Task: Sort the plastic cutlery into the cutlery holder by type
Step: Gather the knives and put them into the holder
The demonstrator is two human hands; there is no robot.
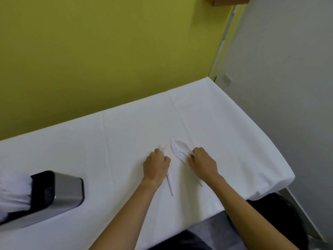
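Looks nearly done: cutlery holder (66,190) at 9 o'clock already holds white cutlery (14,192). Mid-tabletop (225,132), left hand (156,165) grips a white utensil (170,184), type unclear. Right hand (202,164) pinches a spoon (182,145) above one more piece (175,153).

bare forearms lead to the left hand (155,164) and right hand (202,162); one of the right fingers (192,156) shows a reddish nail; dark clothing (182,239) covers the lap.

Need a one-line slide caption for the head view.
Left hand and right hand each grip white plastic cutlery on the white table; the cutlery holder sits far left.
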